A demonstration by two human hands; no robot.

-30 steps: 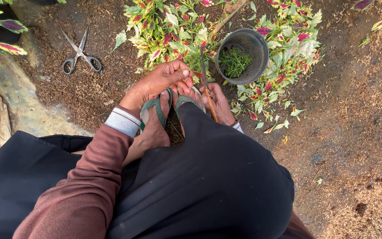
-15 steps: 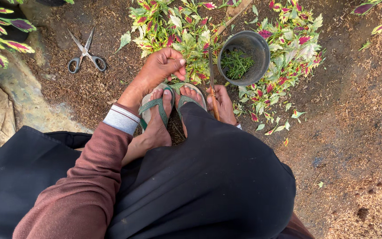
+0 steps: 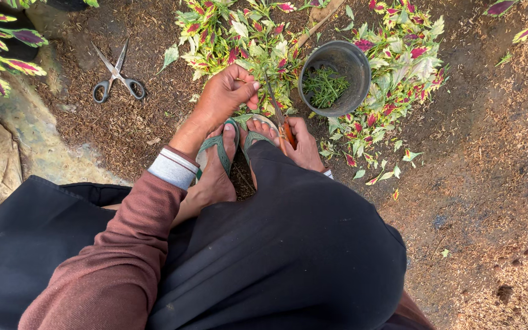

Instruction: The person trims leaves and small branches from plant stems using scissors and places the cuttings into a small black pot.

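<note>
Raised off the toes since a second ago, the left hand (image 3: 227, 98) is pinched on a cutting (image 3: 271, 91); shears (image 3: 283, 125), gripped in the right hand (image 3: 304, 146), angle up-left toward it beside the pot (image 3: 362, 67).

Pot (image 3: 357, 67): matt black plastic, smooth wall; scissors (image 3: 116, 78): bare grey metal, dull sheen; sandals (image 3: 218, 145): green rubbery straps; sleeve (image 3: 117, 256): maroon knit cloth; ground (image 3: 490, 183): rough, dry, crumbly soil with chaff.

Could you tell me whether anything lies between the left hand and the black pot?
Yes: between the left hand and the pot stand leafy cuttings and the blade of the tool in the right hand.
</note>
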